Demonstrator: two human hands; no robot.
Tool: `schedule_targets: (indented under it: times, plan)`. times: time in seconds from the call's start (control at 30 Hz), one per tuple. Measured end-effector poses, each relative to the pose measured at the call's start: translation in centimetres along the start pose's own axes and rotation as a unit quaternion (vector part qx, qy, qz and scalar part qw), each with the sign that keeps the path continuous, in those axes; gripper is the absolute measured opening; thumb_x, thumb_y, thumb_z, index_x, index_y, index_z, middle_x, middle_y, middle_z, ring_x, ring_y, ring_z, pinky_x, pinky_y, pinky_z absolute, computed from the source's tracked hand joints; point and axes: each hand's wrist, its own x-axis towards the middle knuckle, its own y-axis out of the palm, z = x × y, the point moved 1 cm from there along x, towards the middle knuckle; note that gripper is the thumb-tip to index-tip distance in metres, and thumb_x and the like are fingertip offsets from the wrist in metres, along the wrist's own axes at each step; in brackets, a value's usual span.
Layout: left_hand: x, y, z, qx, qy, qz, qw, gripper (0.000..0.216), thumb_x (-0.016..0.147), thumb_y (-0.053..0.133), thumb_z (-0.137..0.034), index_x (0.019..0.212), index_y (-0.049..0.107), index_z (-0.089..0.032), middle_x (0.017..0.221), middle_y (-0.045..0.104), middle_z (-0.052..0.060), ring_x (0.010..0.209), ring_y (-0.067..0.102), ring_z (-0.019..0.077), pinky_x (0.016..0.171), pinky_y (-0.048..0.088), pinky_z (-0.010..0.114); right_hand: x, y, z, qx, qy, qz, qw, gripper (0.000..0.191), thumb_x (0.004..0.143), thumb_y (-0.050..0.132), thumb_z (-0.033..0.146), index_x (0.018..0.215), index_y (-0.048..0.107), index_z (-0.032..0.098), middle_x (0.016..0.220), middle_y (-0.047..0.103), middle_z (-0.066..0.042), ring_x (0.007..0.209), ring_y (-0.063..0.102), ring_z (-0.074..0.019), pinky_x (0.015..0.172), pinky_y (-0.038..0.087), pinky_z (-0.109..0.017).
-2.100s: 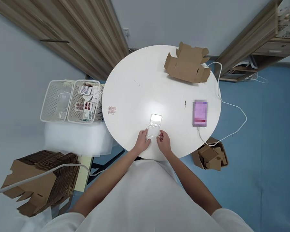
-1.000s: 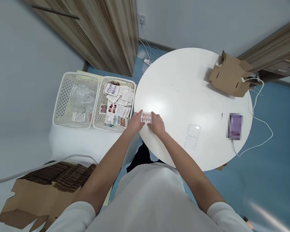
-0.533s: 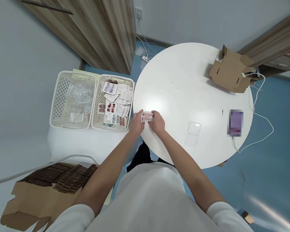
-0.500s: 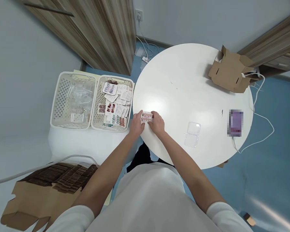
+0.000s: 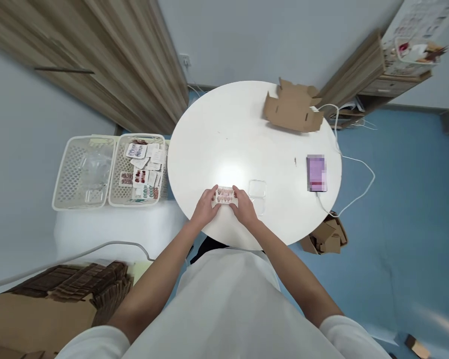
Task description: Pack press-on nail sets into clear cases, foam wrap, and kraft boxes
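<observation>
Between my two hands is a card of pink press-on nails (image 5: 225, 195), set in two rows and facing up. My left hand (image 5: 206, 205) grips its left edge, with thumb below and fingers above. At the right edge my right hand (image 5: 244, 206) pinches it the same way. Just right of my right hand, an open clear plastic case (image 5: 257, 189) lies on the white round table (image 5: 209, 129); my hand partly hides its lower half.
Left of the table stand two white baskets, one holding many nail cards (image 5: 140, 175), the other clear plastic cases (image 5: 95, 193). An unfolded cardboard box (image 5: 292, 107) and a blurred purple device (image 5: 316, 173) with a white cable (image 5: 359, 162) are on the table. Stacked cardboard (image 5: 75, 294) sits lower left.
My view has turned to the right. Both hands, still holding the nail card, have moved right over the table, closer to the open clear case.
</observation>
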Motion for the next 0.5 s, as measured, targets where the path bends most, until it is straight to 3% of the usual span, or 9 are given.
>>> schedule_targets:
  times: [0.23, 0.5]
  plan:
    - [-0.1, 6.0, -4.8, 0.002, 0.035, 0.084, 0.996, 0.061, 0.074, 0.054, -0.020, 0.130, 0.029, -0.024, 0.094, 0.048, 0.004, 0.080, 0.050, 0.0167, 0.074, 0.046, 0.034, -5.6, -4.1, -6.6, 0.018, 0.023, -0.022, 0.999, 0.059, 0.076, 0.052, 0.021, 0.130, 0.028, 0.024, 0.106, 0.052, -0.008, 0.095, 0.050, -0.0212, 0.080, 0.045, -0.039]
    - [0.8, 8.7, -5.7, 0.071, 0.003, 0.121, 0.990, 0.060, 0.069, 0.061, -0.025, 0.125, 0.037, -0.025, 0.102, 0.048, 0.005, 0.085, 0.053, 0.0185, 0.072, 0.046, 0.033, -6.2, -5.2, -10.3, 0.030, 0.036, -0.010, 0.999, 0.059, 0.072, 0.058, 0.025, 0.126, 0.035, 0.025, 0.109, 0.047, -0.006, 0.106, 0.043, -0.0226, 0.088, 0.039, -0.042]
